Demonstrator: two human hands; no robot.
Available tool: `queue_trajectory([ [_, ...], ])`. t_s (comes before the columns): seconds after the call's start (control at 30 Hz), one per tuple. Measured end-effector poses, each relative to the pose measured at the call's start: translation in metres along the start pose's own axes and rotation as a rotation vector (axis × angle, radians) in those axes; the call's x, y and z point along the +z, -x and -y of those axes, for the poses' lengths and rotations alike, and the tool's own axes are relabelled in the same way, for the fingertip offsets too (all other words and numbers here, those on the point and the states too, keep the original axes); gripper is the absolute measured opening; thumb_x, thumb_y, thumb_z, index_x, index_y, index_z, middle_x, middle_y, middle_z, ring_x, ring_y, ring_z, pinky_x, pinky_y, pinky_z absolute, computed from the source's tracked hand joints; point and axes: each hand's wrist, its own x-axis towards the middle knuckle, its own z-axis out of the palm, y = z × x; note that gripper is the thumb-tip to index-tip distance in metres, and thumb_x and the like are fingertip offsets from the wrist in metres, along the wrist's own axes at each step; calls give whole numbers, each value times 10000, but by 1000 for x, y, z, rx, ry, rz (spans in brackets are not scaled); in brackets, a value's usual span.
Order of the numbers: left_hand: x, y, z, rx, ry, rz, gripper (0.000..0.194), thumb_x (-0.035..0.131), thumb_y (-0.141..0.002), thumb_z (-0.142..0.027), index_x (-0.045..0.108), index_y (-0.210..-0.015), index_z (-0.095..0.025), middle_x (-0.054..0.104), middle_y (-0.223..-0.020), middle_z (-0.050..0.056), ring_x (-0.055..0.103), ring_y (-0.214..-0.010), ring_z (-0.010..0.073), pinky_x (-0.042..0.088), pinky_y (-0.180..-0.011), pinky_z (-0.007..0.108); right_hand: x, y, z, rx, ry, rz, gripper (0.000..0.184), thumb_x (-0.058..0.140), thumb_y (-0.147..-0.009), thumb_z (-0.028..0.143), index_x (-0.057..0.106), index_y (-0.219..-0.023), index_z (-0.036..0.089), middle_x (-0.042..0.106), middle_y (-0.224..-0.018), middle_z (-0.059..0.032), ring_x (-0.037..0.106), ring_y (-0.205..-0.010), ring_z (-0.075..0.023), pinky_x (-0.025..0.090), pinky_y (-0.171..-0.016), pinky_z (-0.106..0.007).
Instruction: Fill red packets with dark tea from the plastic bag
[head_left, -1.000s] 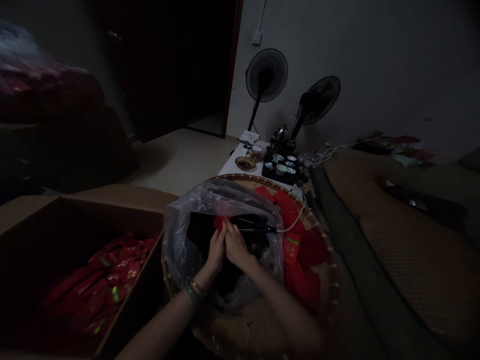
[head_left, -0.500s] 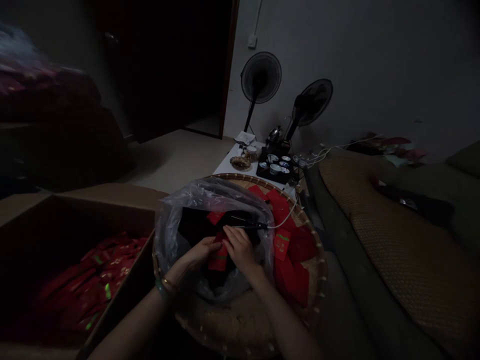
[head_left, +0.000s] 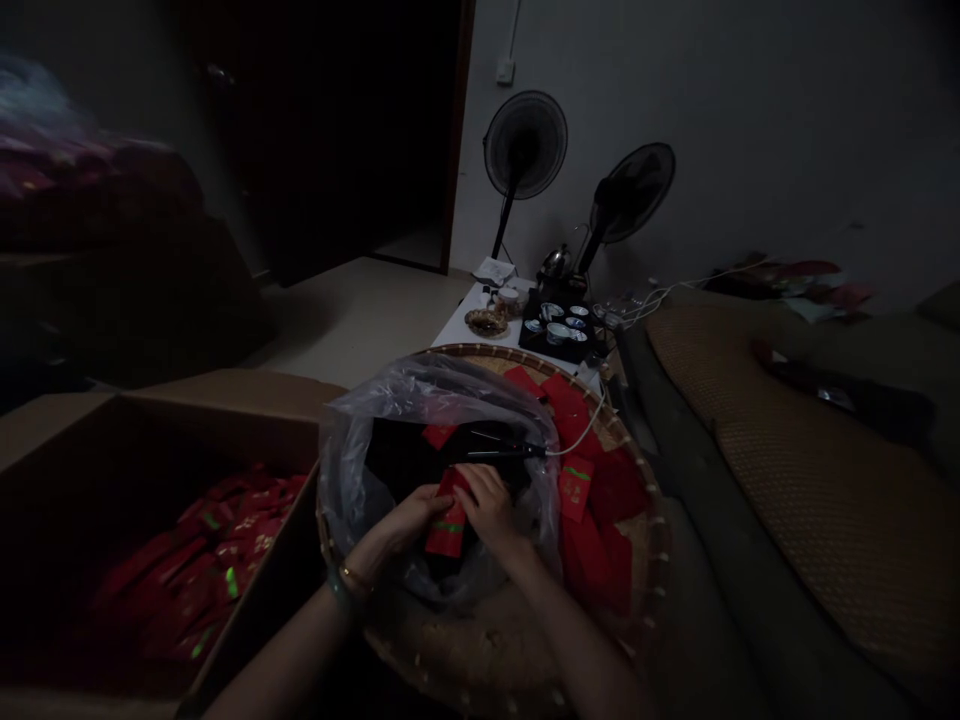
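Between my two hands is a red envelope (head_left: 447,535) with a green band, held over the dark inside of a clear plastic bag (head_left: 349,470). My left hand (head_left: 416,510) pinches its left edge with thumb and fingers. Bent over its upper right part is my right hand (head_left: 487,500), the fingers closed on the top end. Just beyond my fingers lies a black tong-shaped tool (head_left: 517,449) with a white cord, like a hair straightener, its two arms apart. Another red envelope (head_left: 438,435) lies in the bag behind it.
A round woven tray (head_left: 487,660) carries the bag, with several red envelopes (head_left: 576,485) on its right. A cardboard box (head_left: 247,395) of red packets stands at left. Behind are a tea tray (head_left: 529,345) with cups and two fans (head_left: 525,145). A mat-covered seat (head_left: 795,470) runs along the right.
My right hand's fingers have drawn back and down from the tool, curling over the envelope's top. The envelope stays in both hands. The whole view has shifted slightly.
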Motion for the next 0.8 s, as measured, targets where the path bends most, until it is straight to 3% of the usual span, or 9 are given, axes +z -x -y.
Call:
queue_trajectory([
  [0.23, -4, -4, 7, 7, -78, -3, 363, 746, -576, -374, 588, -746, -96, 547, -614, -11, 457, -528, 71, 324, -537, 193, 3, 3, -3, 90, 3, -24, 288, 502, -847, 204, 581, -1122, 172, 588, -953, -92, 512, -913, -195, 460, -787, -352],
  [0.4, -2, -3, 8, 7, -37, -7, 379, 747, -578, -368, 594, -802, -104, 572, -668, 2, 496, -577, 86, 350, -583, 206, -2, 2, 1, 42, -21, -46, 249, 476, -859, 166, 599, -1075, 176, 601, -955, -78, 505, -919, -185, 447, -805, -340],
  [0.5, -4, -6, 11, 32, -72, -19, 451, 755, -556, -406, 600, -854, -104, 587, -688, 12, 505, -584, 95, 352, -573, 209, 0, 3, -1, 98, -48, -35, 196, 492, -851, 174, 615, -1003, 182, 602, -951, -67, 509, -918, -180, 440, -815, -333],
  [0.63, -6, -11, 14, 67, -143, -50, 619, 747, -521, -496, 581, -967, -100, 602, -705, 21, 497, -550, 95, 344, -542, 216, 6, 8, -7, 221, -30, 7, 279, 535, -828, 214, 572, -1101, 167, 589, -957, -79, 516, -913, -190, 437, -813, -339],
  [0.8, -6, -14, 16, 107, -115, -51, 628, 765, -475, -506, 566, -922, -112, 591, -702, -5, 495, -588, 89, 364, -591, 218, 7, 10, -7, 169, 39, 16, 291, 502, -854, 237, 586, -1129, 197, 592, -909, -74, 510, -879, -189, 440, -782, -328],
])
